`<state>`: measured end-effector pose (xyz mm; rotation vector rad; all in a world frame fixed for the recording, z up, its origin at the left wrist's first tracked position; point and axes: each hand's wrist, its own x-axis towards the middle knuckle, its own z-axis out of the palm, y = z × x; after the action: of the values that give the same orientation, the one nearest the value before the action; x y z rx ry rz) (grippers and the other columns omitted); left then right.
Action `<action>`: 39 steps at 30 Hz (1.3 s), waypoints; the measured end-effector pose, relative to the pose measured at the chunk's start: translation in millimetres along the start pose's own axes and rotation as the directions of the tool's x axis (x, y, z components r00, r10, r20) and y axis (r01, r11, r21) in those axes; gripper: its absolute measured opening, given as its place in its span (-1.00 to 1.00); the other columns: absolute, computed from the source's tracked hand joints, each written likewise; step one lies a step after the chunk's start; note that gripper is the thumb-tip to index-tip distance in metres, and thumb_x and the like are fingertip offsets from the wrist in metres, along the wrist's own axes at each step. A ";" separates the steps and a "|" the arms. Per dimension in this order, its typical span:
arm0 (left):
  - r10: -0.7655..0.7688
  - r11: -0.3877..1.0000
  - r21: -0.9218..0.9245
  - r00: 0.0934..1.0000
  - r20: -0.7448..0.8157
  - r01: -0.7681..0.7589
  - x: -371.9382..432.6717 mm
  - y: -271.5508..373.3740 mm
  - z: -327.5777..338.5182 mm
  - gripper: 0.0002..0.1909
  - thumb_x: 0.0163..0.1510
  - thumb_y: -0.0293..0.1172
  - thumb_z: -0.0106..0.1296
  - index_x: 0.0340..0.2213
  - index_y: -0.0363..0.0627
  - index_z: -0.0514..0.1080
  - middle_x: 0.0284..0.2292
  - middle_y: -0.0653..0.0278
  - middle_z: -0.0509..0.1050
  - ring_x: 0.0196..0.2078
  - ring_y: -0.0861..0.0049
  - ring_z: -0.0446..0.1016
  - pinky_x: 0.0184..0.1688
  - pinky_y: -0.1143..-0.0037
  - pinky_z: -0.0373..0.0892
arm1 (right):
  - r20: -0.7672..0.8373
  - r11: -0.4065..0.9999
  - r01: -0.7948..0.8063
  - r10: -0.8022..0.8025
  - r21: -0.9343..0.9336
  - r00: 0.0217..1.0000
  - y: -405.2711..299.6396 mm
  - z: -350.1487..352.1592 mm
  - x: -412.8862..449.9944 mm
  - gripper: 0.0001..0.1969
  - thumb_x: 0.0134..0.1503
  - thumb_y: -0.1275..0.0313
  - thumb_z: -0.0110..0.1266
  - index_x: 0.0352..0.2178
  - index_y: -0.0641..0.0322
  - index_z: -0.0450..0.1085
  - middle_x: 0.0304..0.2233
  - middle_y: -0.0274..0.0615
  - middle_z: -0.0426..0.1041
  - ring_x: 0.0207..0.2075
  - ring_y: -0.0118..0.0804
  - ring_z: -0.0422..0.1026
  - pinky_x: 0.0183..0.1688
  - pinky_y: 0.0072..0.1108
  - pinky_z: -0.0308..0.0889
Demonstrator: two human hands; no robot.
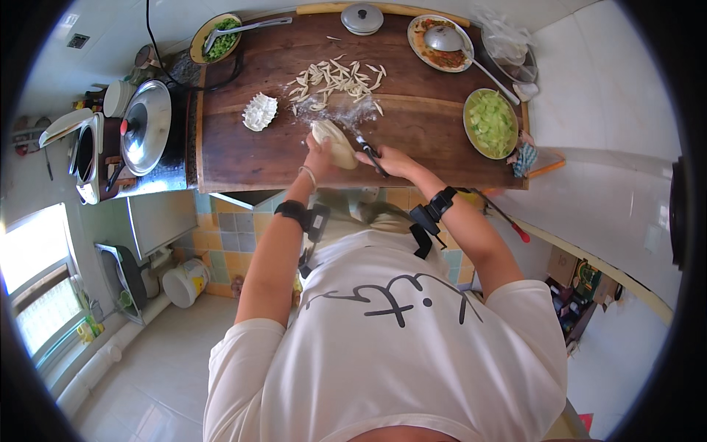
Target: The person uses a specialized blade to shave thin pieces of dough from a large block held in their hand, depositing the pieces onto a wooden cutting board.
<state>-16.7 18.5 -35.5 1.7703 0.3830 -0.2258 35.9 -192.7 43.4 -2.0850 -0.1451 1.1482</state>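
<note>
A lump of pale dough [336, 145] is held in my left hand [320, 157], over the near part of the wooden board [248, 160]. My right hand [393, 162] grips a black-handled tool [371, 154], perhaps a knife or peeler, with its upper end close to the dough's right side. Short pointed strips of dough [337, 80] lie scattered on the board beyond both hands, with white flour [353, 113] dusted around them. Left of the strips sits a small fluted dish of flour [260, 111].
Chopped greens fill a bowl [193, 48] at the back left; a ladle [444, 38] rests on a plate of red sauce [414, 54]. Sliced green vegetable is in a bowl [467, 124] at right. A lidded pan [146, 127] stands left; a lidded metal pot [362, 21] sits at the back.
</note>
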 end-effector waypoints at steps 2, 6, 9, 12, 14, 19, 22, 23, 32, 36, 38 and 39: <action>-0.286 0.905 -0.318 0.958 0.033 0.281 -10.0 11.0 -9.9 -0.45 0.10 -0.10 -0.23 0.03 0.13 -0.18 -0.17 0.10 0.25 -0.35 0.29 0.44 -0.65 0.47 0.44 | 0.078 0.990 0.082 -0.074 -0.118 0.994 -27.0 -3.4 -10.6 -0.32 -0.19 -0.30 -0.07 -0.71 0.21 0.22 -0.76 -0.32 0.23 -0.67 -0.42 0.26 -0.57 -0.56 0.16; 0.131 0.988 -0.105 0.967 0.217 -0.110 13.1 -53.5 -16.2 -0.11 -0.35 -0.25 0.22 -0.02 -0.34 0.01 0.00 -0.49 -0.22 0.07 -0.28 -0.02 0.00 0.36 0.24 | 0.143 0.961 0.128 -0.094 -0.247 0.985 -43.4 -11.4 6.0 -0.26 -0.23 -0.33 -0.08 -0.66 0.30 0.26 -0.70 -0.20 0.29 -0.64 -0.33 0.29 -0.53 -0.48 0.19; 0.153 0.976 0.130 0.977 0.150 -0.172 13.0 -57.7 -10.4 -0.25 -0.13 -0.18 -0.01 0.01 -0.14 -0.12 -0.10 -0.24 0.02 -0.16 -0.02 0.22 -0.32 0.41 0.35 | 0.232 0.930 0.049 0.040 -0.366 0.972 -54.7 -15.1 8.4 -0.22 -0.23 -0.34 -0.11 -0.63 0.37 0.30 -0.66 -0.09 0.35 -0.59 -0.23 0.34 -0.47 -0.42 0.23; 0.212 0.923 0.308 0.973 0.089 -0.229 10.4 -60.3 -8.2 -0.42 0.11 -0.10 -0.25 0.03 0.07 -0.24 -0.21 0.00 0.28 -0.41 0.25 0.46 -0.66 0.46 0.45 | 0.147 0.916 0.101 -0.046 -0.389 0.988 -59.7 -11.8 2.1 -0.21 -0.23 -0.35 -0.13 -0.67 0.37 0.31 -0.68 -0.06 0.36 -0.60 -0.18 0.37 -0.48 -0.42 0.25; 0.229 0.927 0.292 0.972 0.055 -0.235 11.8 -62.4 -10.9 -0.42 0.11 -0.10 -0.25 0.03 0.07 -0.25 -0.22 -0.01 0.29 -0.43 0.25 0.46 -0.67 0.46 0.45 | 0.122 0.906 0.099 -0.053 -0.412 0.991 -60.1 -12.0 1.5 -0.24 -0.20 -0.32 -0.12 -0.71 0.34 0.32 -0.70 -0.08 0.37 -0.61 -0.21 0.39 -0.51 -0.48 0.25; 0.037 0.998 -0.050 0.978 0.207 -0.027 16.2 -55.4 -15.8 -0.06 -0.48 -0.35 0.30 -0.03 -0.29 0.04 0.01 -0.45 -0.27 -0.06 -0.26 0.19 -0.01 0.37 0.26 | -0.047 0.991 0.029 -0.036 -0.132 0.998 -28.4 -7.8 11.9 -0.35 -0.13 -0.24 -0.09 -0.75 0.23 0.26 -0.76 -0.22 0.31 -0.64 -0.33 0.37 -0.53 -0.57 0.23; -0.071 0.985 -0.137 0.976 0.207 0.101 12.2 -37.2 -11.0 -0.13 -0.43 -0.38 0.27 -0.05 -0.28 0.07 0.01 -0.43 -0.26 -0.05 -0.27 0.18 0.00 0.38 0.25 | -0.037 0.997 0.024 -0.027 -0.074 0.999 -24.7 -12.7 7.2 -0.37 -0.11 -0.22 -0.07 -0.77 0.20 0.22 -0.79 -0.31 0.25 -0.66 -0.41 0.32 -0.54 -0.60 0.20; -0.108 0.977 -0.158 0.972 0.209 0.142 10.0 -33.7 -11.0 -0.15 -0.42 -0.39 0.26 -0.06 -0.28 0.07 0.01 -0.43 -0.26 -0.05 -0.27 0.18 0.00 0.39 0.25 | 0.017 0.978 0.072 -0.070 -0.195 0.997 -23.6 -14.7 5.3 -0.36 -0.12 -0.23 -0.07 -0.77 0.21 0.20 -0.80 -0.34 0.21 -0.68 -0.45 0.28 -0.54 -0.61 0.18; 0.189 0.936 0.291 0.980 0.064 -0.200 18.2 -79.6 -4.7 -0.46 0.10 -0.17 -0.23 0.02 0.14 -0.21 -0.14 0.04 0.22 -0.35 0.25 0.44 -0.65 0.43 0.44 | 0.175 0.958 0.050 0.001 -0.282 0.985 -50.0 -13.2 -17.1 -0.21 -0.23 -0.35 -0.12 -0.65 0.38 0.27 -0.59 -0.06 0.35 -0.49 -0.21 0.34 -0.43 -0.42 0.20; 0.426 0.842 0.312 0.897 0.115 -0.440 16.7 -74.3 -11.8 -0.46 0.11 -0.14 -0.23 0.01 0.10 -0.21 -0.18 0.05 0.25 -0.40 0.34 0.44 -0.66 0.46 0.43 | 0.127 0.921 0.034 0.017 -0.387 0.992 -52.0 -9.9 -12.6 -0.28 -0.16 -0.28 -0.13 -0.65 0.33 0.33 -0.61 -0.04 0.38 -0.51 -0.13 0.37 -0.44 -0.37 0.21; 0.585 0.725 0.326 0.793 0.172 -0.606 13.1 -64.0 -14.5 -0.46 0.11 -0.12 -0.25 0.01 0.08 -0.21 -0.21 0.05 0.27 -0.45 0.38 0.44 -0.68 0.50 0.41 | 0.085 0.897 0.028 0.011 -0.441 0.996 -46.7 -6.8 -10.9 -0.31 -0.13 -0.25 -0.13 -0.66 0.29 0.37 -0.63 -0.04 0.40 -0.54 -0.10 0.39 -0.47 -0.35 0.22; 0.296 0.939 0.122 0.937 0.187 -0.321 5.5 -30.7 -14.1 -0.35 -0.03 -0.18 -0.09 -0.01 -0.20 -0.10 -0.12 -0.16 0.14 -0.18 0.02 0.11 -0.26 0.39 0.16 | 0.018 0.891 0.037 -0.032 -0.452 0.999 -41.4 -6.0 -12.1 -0.30 -0.14 -0.27 -0.14 -0.67 0.29 0.37 -0.62 -0.03 0.41 -0.52 -0.07 0.40 -0.46 -0.34 0.23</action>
<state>-23.9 38.9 -61.9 1.9168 -0.0377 -0.1781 43.2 -171.3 80.7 -2.4684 -0.4954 1.1867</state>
